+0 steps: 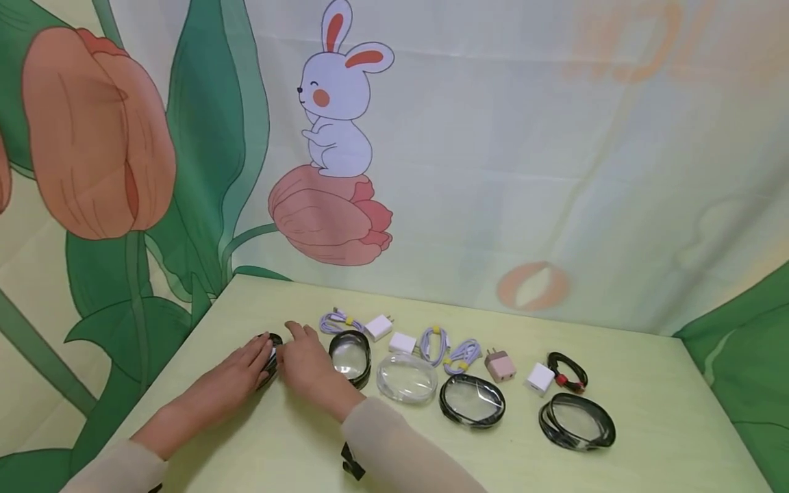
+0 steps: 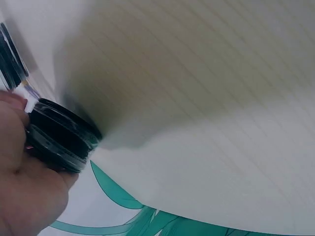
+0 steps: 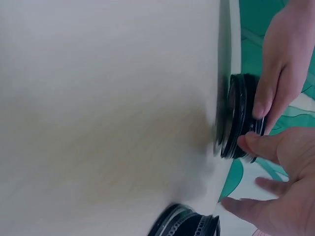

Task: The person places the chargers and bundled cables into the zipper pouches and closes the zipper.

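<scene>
At the left of the table stands a small clear zip case with black edging point(image 3: 238, 113), partly hidden by the hands in the head view. My left hand point(image 1: 231, 373) holds its far left side, the fingers curved round it in the left wrist view. On the opposite edge, the thumb and forefinger of my right hand point(image 1: 308, 363) pinch the case; whether a zip pull lies between them cannot be seen. The other right fingers spread away from it. Just right of my right hand sits a second black-edged case point(image 1: 350, 359).
Rightward lie a clear case point(image 1: 407, 378) and two black-edged cases, one central point(image 1: 472, 402), one farther right point(image 1: 577, 421). Behind them are lilac cables point(image 1: 462, 356), white charger plugs point(image 1: 379, 327), a pink plug point(image 1: 500, 366) and a black cable point(image 1: 567, 372). A printed curtain point(image 1: 462, 171) hangs behind.
</scene>
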`<state>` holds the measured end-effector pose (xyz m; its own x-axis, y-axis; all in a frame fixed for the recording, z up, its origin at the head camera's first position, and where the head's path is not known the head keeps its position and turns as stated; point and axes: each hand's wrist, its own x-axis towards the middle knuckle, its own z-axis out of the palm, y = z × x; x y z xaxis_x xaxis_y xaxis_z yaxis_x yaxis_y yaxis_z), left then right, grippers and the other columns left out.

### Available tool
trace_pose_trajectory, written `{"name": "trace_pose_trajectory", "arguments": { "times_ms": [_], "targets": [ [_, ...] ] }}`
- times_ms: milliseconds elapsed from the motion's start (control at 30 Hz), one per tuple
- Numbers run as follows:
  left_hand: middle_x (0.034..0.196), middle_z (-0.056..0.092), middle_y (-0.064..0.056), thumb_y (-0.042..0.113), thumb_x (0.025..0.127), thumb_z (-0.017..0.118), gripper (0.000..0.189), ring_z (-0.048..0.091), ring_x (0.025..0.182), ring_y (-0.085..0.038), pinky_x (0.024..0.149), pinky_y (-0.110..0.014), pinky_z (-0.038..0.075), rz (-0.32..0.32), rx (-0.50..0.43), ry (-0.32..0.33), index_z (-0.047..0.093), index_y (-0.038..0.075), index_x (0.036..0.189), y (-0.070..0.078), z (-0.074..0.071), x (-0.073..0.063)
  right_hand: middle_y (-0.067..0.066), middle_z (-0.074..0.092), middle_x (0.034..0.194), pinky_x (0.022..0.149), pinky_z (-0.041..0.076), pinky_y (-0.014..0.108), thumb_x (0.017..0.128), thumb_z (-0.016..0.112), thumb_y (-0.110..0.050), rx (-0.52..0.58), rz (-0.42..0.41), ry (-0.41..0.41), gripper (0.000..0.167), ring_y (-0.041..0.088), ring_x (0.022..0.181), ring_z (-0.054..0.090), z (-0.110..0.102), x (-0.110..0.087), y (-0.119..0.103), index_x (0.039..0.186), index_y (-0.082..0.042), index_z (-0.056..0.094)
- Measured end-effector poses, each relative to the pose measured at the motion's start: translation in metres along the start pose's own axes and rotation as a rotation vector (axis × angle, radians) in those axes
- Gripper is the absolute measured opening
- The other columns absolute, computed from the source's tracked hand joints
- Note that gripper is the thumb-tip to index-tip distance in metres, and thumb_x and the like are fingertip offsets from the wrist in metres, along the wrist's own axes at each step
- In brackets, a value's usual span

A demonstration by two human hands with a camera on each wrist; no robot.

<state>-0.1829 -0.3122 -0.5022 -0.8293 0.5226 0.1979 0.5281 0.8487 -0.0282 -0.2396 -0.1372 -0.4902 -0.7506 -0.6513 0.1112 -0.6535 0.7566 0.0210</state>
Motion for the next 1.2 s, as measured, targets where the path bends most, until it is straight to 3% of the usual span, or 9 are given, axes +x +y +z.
{"name": "trace_pose_trajectory", "arguments": {
  "times_ms": [67, 233, 400, 500, 567, 800, 1100, 1200],
  "targets": [
    [0.146, 0.046, -0.034, 0.001, 0.097, 0.062, 0.046, 0.047, 0.134, -0.048, 0.105, -0.055, 0.045, 0.031, 0.014, -0.004, 0.051, -0.016, 0.138, -0.003, -0.003, -0.003, -0.005, 0.049, 0.153, 0.111, 0.043, 0.036, 0.098, 0.067, -0.030, -0.002, 0.027, 0.007, 0.013, 0.022, 0.147, 0.037, 0.001, 0.006, 0.005, 0.091, -0.034, 0.078],
    [0.152, 0.045, -0.025, -0.001, 0.097, 0.060, 0.046, 0.049, 0.136, -0.041, 0.102, -0.056, 0.047, 0.038, -0.009, -0.035, 0.052, -0.007, 0.143, -0.008, -0.011, -0.015, -0.007, 0.035, 0.162, 0.110, 0.044, 0.050, 0.096, 0.070, -0.036, 0.057, 0.037, 0.028, 0.009, 0.030, 0.152, 0.027, 0.008, 0.014, 0.019, 0.092, -0.035, 0.078],
    [0.151, 0.043, -0.030, 0.014, 0.099, 0.064, 0.056, 0.048, 0.135, -0.046, 0.104, -0.058, 0.045, -0.068, -0.073, -0.045, 0.045, -0.011, 0.146, -0.007, -0.008, -0.011, -0.006, 0.028, 0.166, 0.111, 0.038, 0.062, 0.094, 0.072, -0.038, 0.113, -0.056, 0.040, 0.010, 0.033, 0.154, 0.019, 0.011, 0.012, 0.026, 0.100, -0.036, 0.080],
    [0.151, 0.042, -0.032, 0.027, 0.102, 0.063, 0.066, 0.045, 0.137, -0.048, 0.108, -0.059, 0.041, -0.142, -0.096, -0.047, 0.039, -0.015, 0.147, -0.006, -0.004, -0.003, -0.008, 0.023, 0.168, 0.113, 0.033, 0.064, 0.093, 0.073, -0.042, 0.138, -0.074, 0.026, 0.008, 0.032, 0.156, 0.012, 0.008, 0.012, 0.027, 0.095, -0.039, 0.079],
    [0.150, 0.043, -0.032, 0.032, 0.103, 0.061, 0.069, 0.044, 0.137, -0.048, 0.109, -0.060, 0.039, -0.155, -0.081, -0.047, 0.038, -0.016, 0.147, -0.005, -0.001, 0.001, -0.009, 0.021, 0.168, 0.115, 0.029, 0.063, 0.092, 0.073, -0.043, 0.155, -0.082, 0.004, 0.007, 0.032, 0.156, 0.008, 0.004, 0.012, 0.027, 0.093, -0.040, 0.079],
    [0.147, 0.048, -0.031, 0.022, 0.103, 0.059, 0.057, 0.046, 0.137, -0.046, 0.107, -0.060, 0.041, -0.137, -0.020, -0.049, 0.044, -0.014, 0.145, -0.001, 0.000, 0.006, -0.009, 0.018, 0.169, 0.117, 0.026, 0.064, 0.092, 0.072, -0.044, 0.198, -0.095, -0.055, 0.010, 0.034, 0.156, 0.007, -0.004, 0.012, 0.031, 0.093, -0.038, 0.079],
    [0.151, 0.049, -0.021, 0.015, 0.101, 0.061, 0.050, 0.047, 0.138, -0.042, 0.108, -0.057, 0.041, -0.067, 0.003, -0.032, 0.049, -0.003, 0.147, -0.004, -0.006, -0.003, -0.011, 0.020, 0.168, 0.118, 0.028, 0.059, 0.091, 0.072, -0.046, 0.136, 0.013, -0.029, 0.010, 0.032, 0.155, 0.015, -0.001, 0.016, 0.042, 0.092, -0.040, 0.079],
    [0.153, 0.046, -0.022, 0.018, 0.101, 0.060, 0.055, 0.043, 0.140, -0.043, 0.110, -0.059, 0.039, -0.111, -0.003, -0.044, 0.045, -0.004, 0.149, -0.004, -0.004, -0.002, -0.010, 0.020, 0.168, 0.118, 0.028, 0.060, 0.091, 0.072, -0.045, 0.140, -0.028, -0.027, 0.009, 0.031, 0.156, 0.014, 0.000, 0.015, 0.040, 0.093, -0.040, 0.079]
  ]
}}
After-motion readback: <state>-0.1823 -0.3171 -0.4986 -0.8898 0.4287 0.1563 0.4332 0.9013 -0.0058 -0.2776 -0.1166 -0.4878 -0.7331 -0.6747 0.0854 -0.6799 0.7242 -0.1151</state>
